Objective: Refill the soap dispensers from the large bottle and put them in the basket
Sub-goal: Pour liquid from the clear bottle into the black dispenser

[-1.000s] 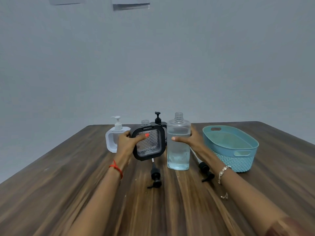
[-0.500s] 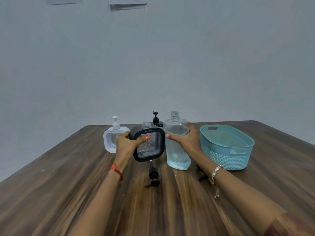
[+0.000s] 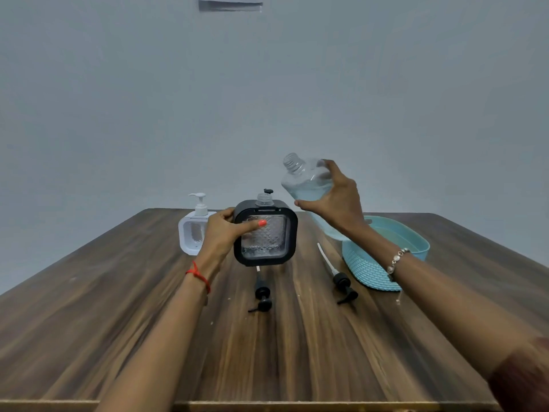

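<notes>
My left hand [image 3: 222,233] grips the left side of a black square soap dispenser [image 3: 265,233] that stands on the table with its neck uncapped. My right hand [image 3: 335,200] holds the large clear bottle [image 3: 306,181] in the air, tilted left, its open neck up and to the right of the dispenser's neck. The bottle holds pale blue liquid. A white dispenser [image 3: 193,233] with its pump on stands to the left. Another black pump top [image 3: 268,191] peeks out behind the black dispenser. The teal basket [image 3: 386,263] sits at the right.
Two loose black pumps lie on the wooden table [image 3: 148,322]: one [image 3: 263,295] in front of the black dispenser, one [image 3: 341,281] beside the basket. A grey wall rises behind the table's far edge.
My right hand has lifted the large bottle off the table and tipped it leftward toward the black dispenser. My left hand keeps its hold on the dispenser.
</notes>
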`<state>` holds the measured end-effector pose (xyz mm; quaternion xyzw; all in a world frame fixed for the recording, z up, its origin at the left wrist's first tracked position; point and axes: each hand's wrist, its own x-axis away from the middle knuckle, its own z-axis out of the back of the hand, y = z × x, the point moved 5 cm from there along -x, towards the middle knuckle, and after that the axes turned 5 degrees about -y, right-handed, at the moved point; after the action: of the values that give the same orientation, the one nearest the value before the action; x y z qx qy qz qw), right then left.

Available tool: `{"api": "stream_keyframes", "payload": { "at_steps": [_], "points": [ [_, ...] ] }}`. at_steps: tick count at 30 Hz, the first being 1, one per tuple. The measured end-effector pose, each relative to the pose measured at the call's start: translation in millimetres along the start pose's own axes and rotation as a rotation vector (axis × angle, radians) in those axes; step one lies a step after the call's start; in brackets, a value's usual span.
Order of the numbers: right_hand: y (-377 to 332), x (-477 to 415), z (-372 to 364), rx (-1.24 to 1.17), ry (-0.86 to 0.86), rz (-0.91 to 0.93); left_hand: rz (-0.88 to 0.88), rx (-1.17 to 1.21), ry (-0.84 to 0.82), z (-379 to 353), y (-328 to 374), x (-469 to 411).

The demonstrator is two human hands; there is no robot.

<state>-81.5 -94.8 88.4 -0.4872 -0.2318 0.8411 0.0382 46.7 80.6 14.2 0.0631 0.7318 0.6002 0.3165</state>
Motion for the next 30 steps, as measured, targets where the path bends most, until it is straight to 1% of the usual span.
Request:
{"api": "stream_keyframes", "payload": {
  "at_steps": [6,10,17,23,30],
  "points": [
    [5,7,-1,0.092,-0.027,0.063,-0.012,-0.021,-0.080,-5,11,4],
    [4,14,-3,0.163,-0.002,0.141,0.003,-0.056,-0.101,-7,10,6],
    [5,16,-3,0.268,-0.009,0.283,0.043,-0.080,-0.085,-8,7,9],
    [7,18,-3,0.324,-0.019,0.324,-0.007,-0.173,-0.026,-12,9,9],
    [15,20,-8,0.406,-0.027,0.322,-0.159,-0.450,0.196,-14,16,12]
  ]
}}
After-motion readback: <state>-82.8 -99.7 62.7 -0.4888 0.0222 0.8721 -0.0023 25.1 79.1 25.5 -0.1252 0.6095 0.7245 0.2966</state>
